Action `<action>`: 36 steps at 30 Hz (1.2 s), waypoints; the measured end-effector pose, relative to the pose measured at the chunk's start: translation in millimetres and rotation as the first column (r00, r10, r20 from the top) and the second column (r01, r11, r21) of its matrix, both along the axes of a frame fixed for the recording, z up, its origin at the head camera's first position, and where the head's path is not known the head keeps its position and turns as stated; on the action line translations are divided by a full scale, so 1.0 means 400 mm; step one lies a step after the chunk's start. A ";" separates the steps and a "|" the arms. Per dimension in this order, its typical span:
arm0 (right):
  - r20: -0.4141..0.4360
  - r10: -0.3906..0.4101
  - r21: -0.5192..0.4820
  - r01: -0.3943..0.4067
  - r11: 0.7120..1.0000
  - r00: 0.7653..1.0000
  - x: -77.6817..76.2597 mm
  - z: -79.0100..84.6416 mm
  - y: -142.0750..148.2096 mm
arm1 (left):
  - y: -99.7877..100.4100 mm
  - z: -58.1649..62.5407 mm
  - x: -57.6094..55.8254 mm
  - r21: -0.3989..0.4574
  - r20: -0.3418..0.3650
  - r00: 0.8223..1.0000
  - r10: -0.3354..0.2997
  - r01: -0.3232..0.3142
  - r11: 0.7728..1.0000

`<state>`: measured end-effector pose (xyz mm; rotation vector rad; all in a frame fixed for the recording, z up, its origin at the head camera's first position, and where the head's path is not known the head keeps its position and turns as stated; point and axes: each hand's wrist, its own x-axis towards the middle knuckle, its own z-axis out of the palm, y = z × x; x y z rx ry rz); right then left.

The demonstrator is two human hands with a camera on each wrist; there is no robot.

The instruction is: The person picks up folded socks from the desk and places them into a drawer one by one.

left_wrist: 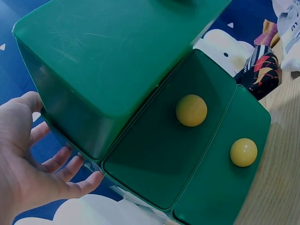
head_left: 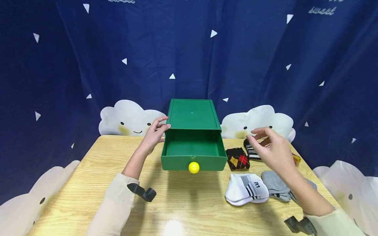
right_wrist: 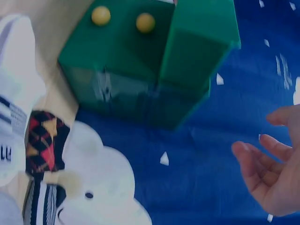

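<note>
A green drawer cabinet (head_left: 193, 113) stands on the table with its top drawer (head_left: 177, 163) pulled out. The part of the drawer's inside that shows has nothing in it. A yellow ball knob (head_left: 194, 167) sits on its front. Below, in the left wrist view, are two closed drawers with yellow knobs (left_wrist: 191, 110). My left hand (head_left: 152, 136) rests its fingertips along the cabinet's left side, close behind the drawer. To the right, my right hand (head_left: 274, 149) is raised above the socks, fingers loosely bent and nothing in them.
Right of the cabinet lie a black argyle sock bundle (head_left: 237, 159), a black-and-white striped one (head_left: 251, 151), folded white socks (head_left: 246, 189) and grey socks (head_left: 276, 184). A yellow and dark red bundle (head_left: 296, 159) shows behind my right wrist. A blue curtain (head_left: 189, 49) hangs behind the table.
</note>
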<state>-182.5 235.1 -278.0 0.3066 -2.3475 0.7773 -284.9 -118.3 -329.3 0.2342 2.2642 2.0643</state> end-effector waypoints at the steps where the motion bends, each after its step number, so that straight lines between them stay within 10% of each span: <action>1: 0.029 -0.021 0.000 0.021 1.000 0.999 -0.002 0.004 0.016 | 0.000 -0.001 0.000 -0.001 -0.002 1.000 0.002 -0.002 1.000; 13: 0.363 -0.206 0.080 0.190 0.979 0.909 -0.028 -0.026 0.215 | -0.003 -0.011 0.001 -0.005 -0.018 1.000 0.018 -0.018 1.000; 36: 0.707 -0.352 0.063 0.442 0.895 0.613 -0.035 -0.259 0.509 | 0.006 -0.009 0.004 0.008 -0.018 1.000 0.018 -0.018 1.000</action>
